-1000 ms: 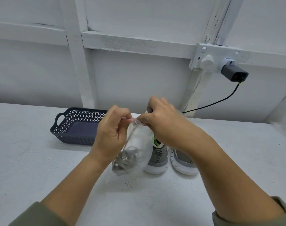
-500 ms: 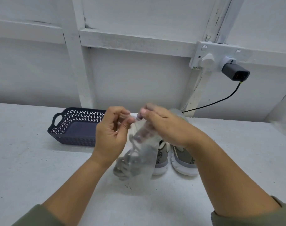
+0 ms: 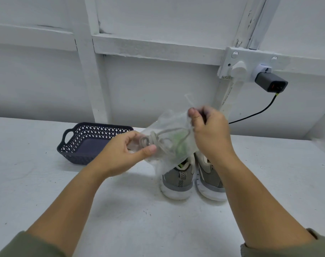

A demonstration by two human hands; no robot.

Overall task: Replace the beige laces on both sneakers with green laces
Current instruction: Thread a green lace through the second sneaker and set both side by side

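Change: a second ago the clear plastic bag (image 3: 169,125) hung upright from both hands; now it lies tilted, nearly sideways, between them.
Left hand: your left hand (image 3: 128,154) has dropped to the bag's lower end and pinches it, thumb against fingers, beside the coiled beige laces (image 3: 158,140) inside.
Right hand: your right hand (image 3: 210,132) grips the bag's mouth in curled fingers, above and right of the left.
Sneakers: the grey white-soled sneakers (image 3: 178,180) stand on the white surface (image 3: 139,219) just below your right hand; green shows at one tongue.
Basket: the dark blue perforated basket (image 3: 78,145) sits just left of your left hand.
Meaning: the beige laces look bagged, so probably only stowing remains.
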